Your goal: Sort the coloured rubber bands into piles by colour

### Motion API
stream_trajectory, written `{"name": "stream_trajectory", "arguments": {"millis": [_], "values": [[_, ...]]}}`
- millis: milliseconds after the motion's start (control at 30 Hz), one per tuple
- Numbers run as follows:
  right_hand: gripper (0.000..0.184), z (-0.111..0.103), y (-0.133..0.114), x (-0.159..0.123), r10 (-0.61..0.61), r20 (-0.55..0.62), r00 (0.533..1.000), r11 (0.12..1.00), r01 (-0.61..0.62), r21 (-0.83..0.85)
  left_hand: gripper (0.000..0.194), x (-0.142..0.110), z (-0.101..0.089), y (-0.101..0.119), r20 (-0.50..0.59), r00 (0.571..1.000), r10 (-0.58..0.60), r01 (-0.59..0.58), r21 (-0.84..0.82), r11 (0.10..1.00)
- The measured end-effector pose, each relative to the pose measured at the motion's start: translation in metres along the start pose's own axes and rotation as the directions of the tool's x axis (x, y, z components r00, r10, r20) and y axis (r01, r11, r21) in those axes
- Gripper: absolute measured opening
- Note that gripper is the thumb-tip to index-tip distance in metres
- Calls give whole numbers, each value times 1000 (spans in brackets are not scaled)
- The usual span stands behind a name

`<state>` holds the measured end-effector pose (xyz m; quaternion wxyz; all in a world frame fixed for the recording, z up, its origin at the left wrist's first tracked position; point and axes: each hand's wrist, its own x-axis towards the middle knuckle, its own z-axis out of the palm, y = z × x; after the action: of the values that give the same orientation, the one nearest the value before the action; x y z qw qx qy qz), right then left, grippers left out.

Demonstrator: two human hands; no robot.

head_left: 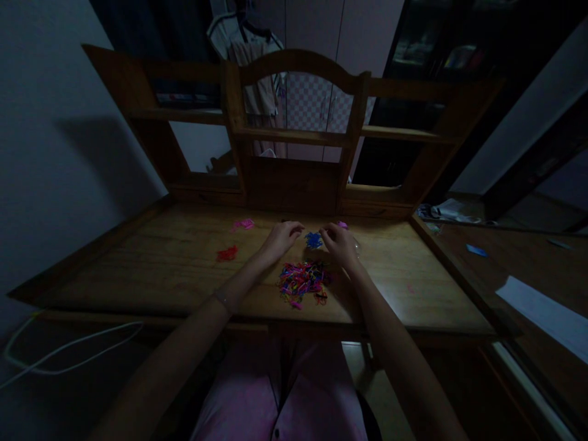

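A tangled heap of thin multicoloured loops (304, 280), like small rubber bands, lies on the wooden desk in front of me. Just beyond it is a small pile of blue pieces (313, 239), between my two hands. My left hand (285, 236) hovers to the left of the blue pile, its fingers loosely curved, with nothing visible in them. On the pile's right, my right hand (338, 241) has its fingertips bent together near the blue pieces; anything between them is too small to make out. A red pile (227, 253) and a pink pile (244, 224) lie farther left.
Beyond my right hand is another pink bit (342, 225), and a clear round object (357, 246) sits beside that wrist, partly hidden. A wooden shelf unit (294, 136) rises along the desk's back edge. White paper (544, 309) lies on the surface at right.
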<state>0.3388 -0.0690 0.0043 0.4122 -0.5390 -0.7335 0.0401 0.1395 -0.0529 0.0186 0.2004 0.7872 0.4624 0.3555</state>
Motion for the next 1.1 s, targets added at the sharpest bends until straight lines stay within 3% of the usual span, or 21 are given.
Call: {"name": "stream_trajectory", "arguments": {"millis": [100, 200, 333, 667, 1100], "values": [[26, 0, -2, 0, -15, 11, 1000, 1000, 15, -6, 19, -33, -21, 14, 33, 998, 47, -50, 76, 996], [26, 2, -3, 0, -36, 28, 999, 999, 36, -3, 18, -68, -38, 23, 149, 986, 69, -78, 57, 995], [23, 3, -4, -1, -61, 29, 998, 998, 61, -16, 20, -96, -39, 18, 220, 975, 37, -49, 50, 998], [24, 1, -5, -3, -45, 11, 999, 998, 45, -39, 17, -103, -17, 12, 151, 988, 9, -18, 53, 998], [23, 1, -3, -3, -42, 6, 999, 999, 42, 1, 18, -103, -26, 21, 92, 996, -21, 22, -12, 1000]]}}
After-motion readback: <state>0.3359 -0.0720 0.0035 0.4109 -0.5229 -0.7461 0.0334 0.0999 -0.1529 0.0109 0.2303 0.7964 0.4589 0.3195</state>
